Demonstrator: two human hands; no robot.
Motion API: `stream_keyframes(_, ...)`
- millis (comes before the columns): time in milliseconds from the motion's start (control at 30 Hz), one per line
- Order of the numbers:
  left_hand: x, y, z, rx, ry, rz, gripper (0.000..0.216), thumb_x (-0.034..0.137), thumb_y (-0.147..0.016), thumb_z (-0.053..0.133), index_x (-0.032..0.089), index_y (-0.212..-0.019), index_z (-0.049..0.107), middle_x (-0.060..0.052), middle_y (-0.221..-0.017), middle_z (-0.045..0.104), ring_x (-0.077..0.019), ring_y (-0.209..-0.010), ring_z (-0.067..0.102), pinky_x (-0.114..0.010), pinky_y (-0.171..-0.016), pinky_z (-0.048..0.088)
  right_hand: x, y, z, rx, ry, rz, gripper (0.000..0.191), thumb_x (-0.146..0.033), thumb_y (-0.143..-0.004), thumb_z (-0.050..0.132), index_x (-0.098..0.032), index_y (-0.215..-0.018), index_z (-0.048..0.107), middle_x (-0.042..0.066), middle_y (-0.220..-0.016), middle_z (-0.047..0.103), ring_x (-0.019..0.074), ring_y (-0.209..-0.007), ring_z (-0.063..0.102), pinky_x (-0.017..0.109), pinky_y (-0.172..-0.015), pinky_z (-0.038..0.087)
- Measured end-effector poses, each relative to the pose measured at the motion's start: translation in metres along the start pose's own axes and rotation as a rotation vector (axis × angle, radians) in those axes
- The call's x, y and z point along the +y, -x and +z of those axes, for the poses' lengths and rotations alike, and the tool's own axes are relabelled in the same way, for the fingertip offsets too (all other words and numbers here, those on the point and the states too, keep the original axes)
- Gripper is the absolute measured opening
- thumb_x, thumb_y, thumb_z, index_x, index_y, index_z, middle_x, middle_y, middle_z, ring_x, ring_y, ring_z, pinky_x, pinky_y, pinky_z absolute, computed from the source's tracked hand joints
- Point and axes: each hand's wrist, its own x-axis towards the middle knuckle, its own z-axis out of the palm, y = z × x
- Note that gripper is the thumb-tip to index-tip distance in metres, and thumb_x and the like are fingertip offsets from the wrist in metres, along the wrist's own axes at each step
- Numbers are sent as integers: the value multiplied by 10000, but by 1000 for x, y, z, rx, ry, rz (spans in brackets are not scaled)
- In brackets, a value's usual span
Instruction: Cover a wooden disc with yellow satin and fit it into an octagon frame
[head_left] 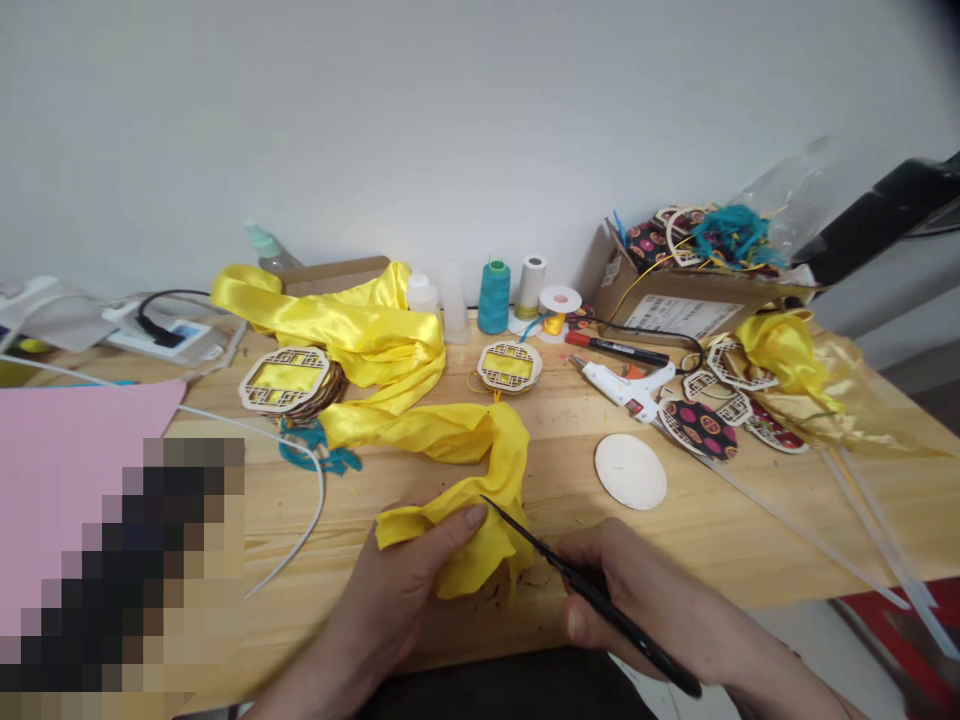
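Note:
My left hand (pixel 409 575) pinches the near end of a long yellow satin cloth (pixel 469 430), thumb on top. The cloth trails back across the table in loose folds. Black scissors (pixel 581 580) are in my right hand (pixel 622 590), their pointed tip lying over the cloth just beside my left thumb. Past the cloth sits a small wooden lattice piece (pixel 510 367) with yellow fabric behind its openwork. To the left, similar lattice pieces (pixel 286 382) are stacked. A white oval disc (pixel 630 471) lies flat beyond my right hand.
A white glue gun (pixel 630 388) and a black-red marker (pixel 619 349) lie at the right. Behind stand a teal thread cone (pixel 494 298) and bottles (pixel 454 305). A filled cardboard box (pixel 667 300) is at the back right. A white cable (pixel 319 500) curves at the left.

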Motion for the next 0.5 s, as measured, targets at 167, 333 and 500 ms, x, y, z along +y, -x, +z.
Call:
stream_keyframes(167, 0, 0, -1, -14, -6, -5, 259, 280, -653, 780, 165, -882, 747, -62, -811, 753, -234, -751, 692, -333, -730, 544, 1, -2, 1, -13, -168, -16, 533, -659, -738, 583, -127, -735, 604, -30, -627, 424, 91, -590, 308, 199, -485, 263)
stream_keyframes(333, 0, 0, -2, -34, 20, -21, 232, 278, -659, 775, 174, -864, 744, -53, -804, 752, -230, -741, 693, -320, -712, 543, 8, -3, 1, -6, -233, 33, 478, -604, -715, 647, -133, -661, 585, -41, -591, 394, 84, -569, 295, 200, -485, 254)
stream_keyframes(500, 0, 0, -2, -15, -7, -5, 218, 278, -651, 780, 176, -840, 748, -49, -790, 755, -230, -712, 695, -317, -687, 548, 10, -2, 0, -3, -213, 83, 418, -537, -724, 668, -137, -648, 575, -51, -568, 379, 76, -544, 295, 192, -460, 224)
